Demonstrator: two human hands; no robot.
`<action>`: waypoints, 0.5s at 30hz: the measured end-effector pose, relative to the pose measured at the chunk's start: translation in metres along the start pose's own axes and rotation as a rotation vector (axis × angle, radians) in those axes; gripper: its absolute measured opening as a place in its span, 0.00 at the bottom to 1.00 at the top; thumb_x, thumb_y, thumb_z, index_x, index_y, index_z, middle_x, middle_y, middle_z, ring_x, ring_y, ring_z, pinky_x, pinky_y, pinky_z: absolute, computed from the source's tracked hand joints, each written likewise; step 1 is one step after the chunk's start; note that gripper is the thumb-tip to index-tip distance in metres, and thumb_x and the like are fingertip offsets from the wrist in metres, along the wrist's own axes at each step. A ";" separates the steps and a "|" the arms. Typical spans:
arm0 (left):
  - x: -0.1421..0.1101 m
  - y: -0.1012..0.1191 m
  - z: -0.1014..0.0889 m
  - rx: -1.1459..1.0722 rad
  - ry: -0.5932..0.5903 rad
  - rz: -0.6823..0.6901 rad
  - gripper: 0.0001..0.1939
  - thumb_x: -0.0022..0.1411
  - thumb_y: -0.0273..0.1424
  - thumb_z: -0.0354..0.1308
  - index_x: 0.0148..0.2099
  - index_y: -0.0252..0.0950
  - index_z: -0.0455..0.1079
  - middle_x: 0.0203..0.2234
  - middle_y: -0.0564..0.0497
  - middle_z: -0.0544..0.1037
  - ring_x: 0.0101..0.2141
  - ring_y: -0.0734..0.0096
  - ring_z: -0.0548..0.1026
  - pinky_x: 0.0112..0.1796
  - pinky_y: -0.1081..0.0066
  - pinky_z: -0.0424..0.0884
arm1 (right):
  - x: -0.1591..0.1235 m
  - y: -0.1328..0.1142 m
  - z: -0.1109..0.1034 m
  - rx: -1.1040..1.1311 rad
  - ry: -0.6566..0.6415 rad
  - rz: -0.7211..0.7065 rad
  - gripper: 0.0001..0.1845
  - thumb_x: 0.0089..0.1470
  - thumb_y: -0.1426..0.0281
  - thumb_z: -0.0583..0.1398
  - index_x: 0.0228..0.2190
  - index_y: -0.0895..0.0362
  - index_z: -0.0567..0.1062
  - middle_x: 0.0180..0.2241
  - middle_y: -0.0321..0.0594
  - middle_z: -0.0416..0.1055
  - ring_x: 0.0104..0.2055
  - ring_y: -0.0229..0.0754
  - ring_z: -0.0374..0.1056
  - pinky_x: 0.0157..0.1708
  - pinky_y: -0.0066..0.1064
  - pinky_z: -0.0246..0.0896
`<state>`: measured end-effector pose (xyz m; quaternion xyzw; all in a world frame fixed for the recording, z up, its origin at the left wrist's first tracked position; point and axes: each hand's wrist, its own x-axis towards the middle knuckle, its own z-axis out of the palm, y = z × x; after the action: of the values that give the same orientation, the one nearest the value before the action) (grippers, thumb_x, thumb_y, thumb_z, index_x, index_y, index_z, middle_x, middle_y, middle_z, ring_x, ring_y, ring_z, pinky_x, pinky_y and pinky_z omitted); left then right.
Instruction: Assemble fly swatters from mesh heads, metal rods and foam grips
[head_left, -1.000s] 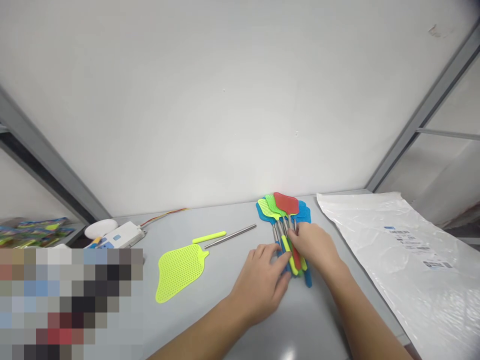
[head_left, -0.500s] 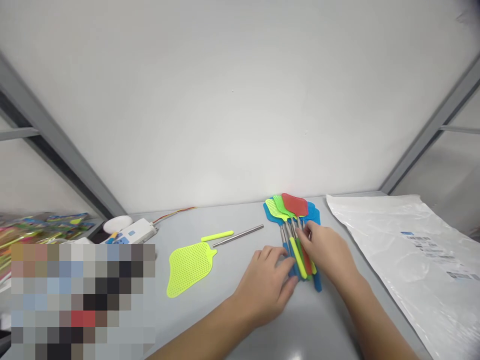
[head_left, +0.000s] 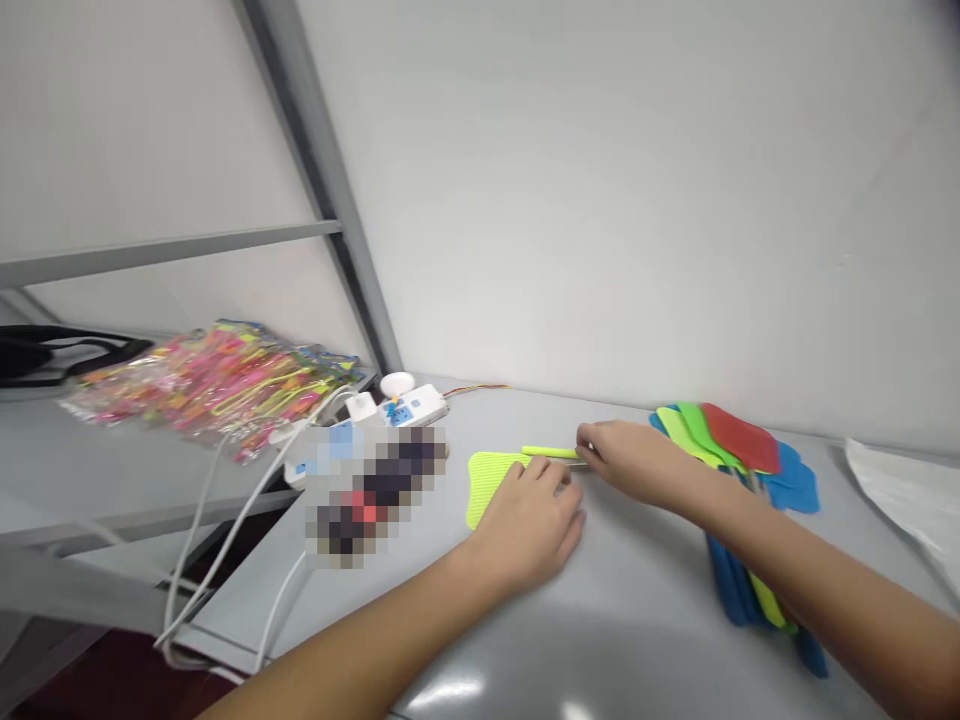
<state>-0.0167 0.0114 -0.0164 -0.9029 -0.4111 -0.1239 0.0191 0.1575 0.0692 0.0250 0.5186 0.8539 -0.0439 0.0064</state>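
My left hand (head_left: 529, 520) lies over the right part of a yellow-green fly swatter head (head_left: 491, 482), fingers spread and slightly curled, hiding its neck. My right hand (head_left: 626, 460) is beside it with thumb and fingers pinched together on a thin metal rod (head_left: 574, 462); the rod's far end is hidden by this hand. Just behind the rod lies a loose yellow-green handle tube (head_left: 550, 452), its right end at my right fingertips. Under and beyond my right forearm is a pile of fly swatters (head_left: 739, 440) with red, green, yellow and blue heads, blurred.
A white power strip (head_left: 420, 405) with plugs and cables sits at the left back. Packaged colourful items (head_left: 225, 385) lie on a surface further left. A white plastic bag (head_left: 900, 495) lies at the right. A pixelated patch covers something on the table's left.
Both hands have left the swatter pile for the loose yellow-green swatter parts; my right hand has closed at the rod. The view has turned left, and the pile now appears further right.
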 end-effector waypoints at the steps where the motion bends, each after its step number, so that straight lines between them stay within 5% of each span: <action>1: -0.002 -0.001 0.001 0.017 -0.005 -0.013 0.12 0.67 0.34 0.47 0.41 0.35 0.69 0.40 0.45 0.72 0.44 0.57 0.67 0.40 0.61 0.65 | 0.013 -0.001 0.004 0.011 -0.009 -0.042 0.14 0.62 0.66 0.48 0.33 0.56 0.71 0.33 0.44 0.72 0.32 0.42 0.68 0.27 0.30 0.50; 4: -0.004 -0.001 0.003 0.046 0.000 -0.026 0.13 0.67 0.36 0.47 0.39 0.35 0.69 0.37 0.46 0.71 0.43 0.57 0.67 0.38 0.61 0.65 | 0.044 0.000 0.019 0.050 -0.057 -0.150 0.10 0.58 0.64 0.53 0.37 0.55 0.71 0.39 0.42 0.72 0.35 0.41 0.68 0.29 0.29 0.53; 7: -0.004 -0.003 0.006 0.058 0.007 -0.054 0.13 0.67 0.38 0.47 0.39 0.35 0.69 0.36 0.46 0.71 0.42 0.57 0.67 0.37 0.61 0.65 | 0.059 0.003 0.030 0.068 -0.092 -0.195 0.08 0.57 0.64 0.53 0.33 0.55 0.69 0.35 0.40 0.72 0.31 0.40 0.66 0.26 0.29 0.53; 15: -0.002 -0.015 0.014 0.046 0.032 -0.191 0.15 0.66 0.40 0.49 0.46 0.35 0.68 0.40 0.44 0.70 0.42 0.56 0.66 0.37 0.60 0.65 | 0.047 0.032 0.025 0.062 0.024 -0.088 0.07 0.56 0.71 0.49 0.39 0.56 0.62 0.24 0.35 0.67 0.23 0.41 0.61 0.24 0.30 0.49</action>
<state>-0.0259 0.0217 -0.0312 -0.8568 -0.4978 -0.1300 0.0343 0.1636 0.1231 -0.0044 0.4810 0.8741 -0.0643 -0.0220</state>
